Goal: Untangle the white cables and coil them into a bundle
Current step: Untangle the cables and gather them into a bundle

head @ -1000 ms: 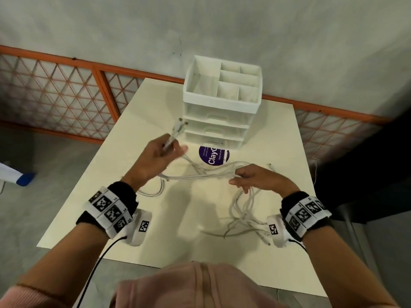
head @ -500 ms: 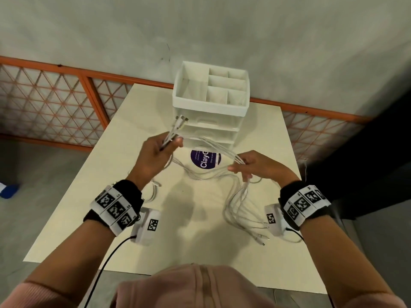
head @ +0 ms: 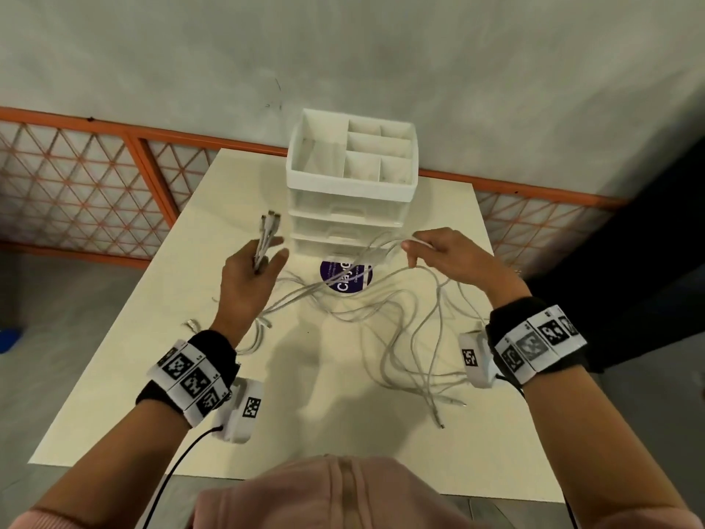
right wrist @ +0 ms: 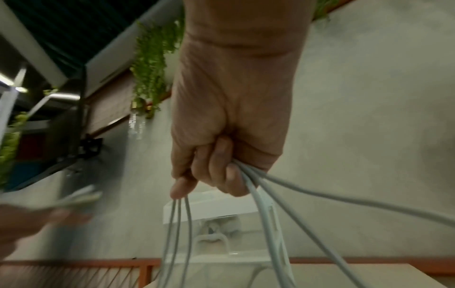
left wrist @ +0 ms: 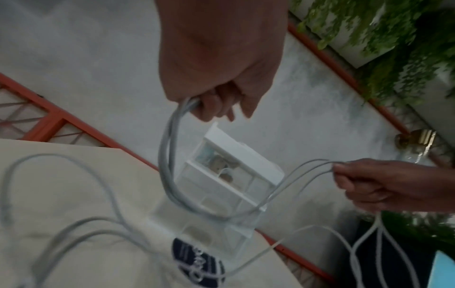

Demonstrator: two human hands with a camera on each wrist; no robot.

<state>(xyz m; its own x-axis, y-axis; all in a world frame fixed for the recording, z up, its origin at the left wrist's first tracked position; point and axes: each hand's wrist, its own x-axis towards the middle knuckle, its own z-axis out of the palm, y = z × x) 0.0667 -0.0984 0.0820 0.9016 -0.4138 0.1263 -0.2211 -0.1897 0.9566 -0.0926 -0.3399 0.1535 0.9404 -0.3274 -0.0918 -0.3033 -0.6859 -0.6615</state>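
Several thin white cables (head: 385,311) sag in loops between my two raised hands and trail onto the cream table (head: 126,360). My left hand (head: 263,261) grips the plug ends (head: 270,223), which stick up past its fingers; the left wrist view shows the left hand (left wrist: 216,105) curled round the cable strands (left wrist: 167,155). To the right, my right hand (head: 416,248) holds the strands further along. In the right wrist view the right hand (right wrist: 209,175) has its fingers curled round the cables (right wrist: 261,204), which fan out below. Loose cable ends (head: 438,410) lie near the right wrist.
A white drawer organiser (head: 351,192) with open top compartments stands at the back of the table, a purple round sticker (head: 345,278) in front of it. An orange lattice railing (head: 95,192) runs behind the table, before a grey wall. A pink garment (head: 343,494) fills the bottom edge.
My hands have moved apart: the right hand has risen and gone right, drawing the cables out through its fingers. The loops have spread wider over the table. The left hand keeps the plug ends.
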